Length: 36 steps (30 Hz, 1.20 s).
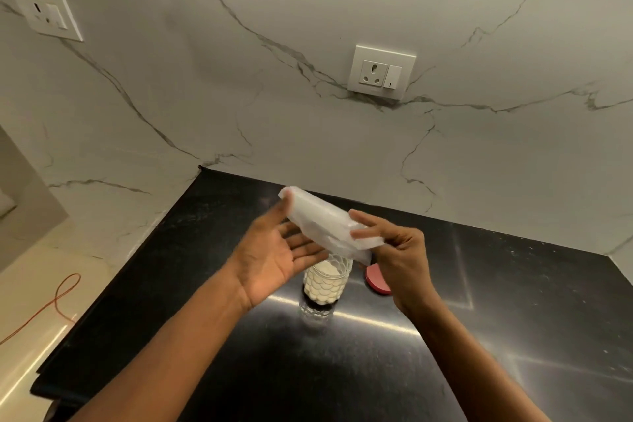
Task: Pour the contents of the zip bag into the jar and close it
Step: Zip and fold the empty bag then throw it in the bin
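A clear zip bag (325, 221) hangs tilted in the air above a patterned glass jar (328, 283) that stands upright and lidless on the black counter (342, 370). The jar holds a whitish filling. My right hand (394, 250) pinches the bag's lower right end. My left hand (277, 250) is spread palm-up beside the bag, its fingertips touching the upper left end. The bag looks nearly empty. A pink round lid (375, 279) lies flat on the counter right of the jar, partly hidden behind my right hand.
Marble walls meet in a corner behind the counter. A socket with a switch (381, 73) sits on the back wall, another socket (48, 14) on the left wall. An orange cable (58, 298) lies on the pale floor beyond the counter's left edge.
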### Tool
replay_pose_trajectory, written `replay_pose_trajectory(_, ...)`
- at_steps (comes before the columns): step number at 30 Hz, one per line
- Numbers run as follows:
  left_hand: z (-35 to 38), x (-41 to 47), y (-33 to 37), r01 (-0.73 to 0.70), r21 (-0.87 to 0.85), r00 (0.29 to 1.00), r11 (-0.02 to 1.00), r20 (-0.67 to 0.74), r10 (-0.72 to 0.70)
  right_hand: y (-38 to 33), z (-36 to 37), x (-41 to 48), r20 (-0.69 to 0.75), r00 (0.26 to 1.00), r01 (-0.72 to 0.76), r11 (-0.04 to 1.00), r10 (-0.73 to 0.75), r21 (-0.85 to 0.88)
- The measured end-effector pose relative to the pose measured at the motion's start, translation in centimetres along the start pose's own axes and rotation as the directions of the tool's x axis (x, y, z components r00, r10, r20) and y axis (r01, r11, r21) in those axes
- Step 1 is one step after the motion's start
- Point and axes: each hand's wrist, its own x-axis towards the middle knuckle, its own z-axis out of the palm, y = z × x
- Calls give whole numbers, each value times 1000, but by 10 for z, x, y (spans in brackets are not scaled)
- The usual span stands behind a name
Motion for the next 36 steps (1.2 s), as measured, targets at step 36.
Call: replay_pose_trajectory(36,-51,-63,-5,82,415,965,906,-261,32,24,106,2,244,970,34,980,15,-195)
